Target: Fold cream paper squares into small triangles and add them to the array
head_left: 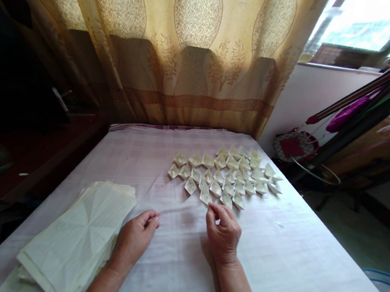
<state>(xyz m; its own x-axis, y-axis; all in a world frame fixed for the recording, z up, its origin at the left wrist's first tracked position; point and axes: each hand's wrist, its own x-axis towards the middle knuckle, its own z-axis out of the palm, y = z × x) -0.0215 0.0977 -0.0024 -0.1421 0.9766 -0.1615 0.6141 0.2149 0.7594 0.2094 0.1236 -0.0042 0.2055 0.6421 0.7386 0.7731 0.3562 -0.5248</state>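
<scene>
Rows of small folded paper boats, cream-coloured with pointed ends, stand close together toward the far right of the table. My right hand is closed in a pinch at the near corner of one paper boat in the front row. My left hand rests over the cloth with its fingers curled together, and nothing shows in them. Just left of it lies a thick stack of paper sheets; the top sheet has crease lines crossing at its middle.
A pale checked cloth covers the table. Behind it hangs a yellow patterned curtain. To the right are a window, a round patterned bag and a dark slanting frame. A dark wooden surface borders the left side.
</scene>
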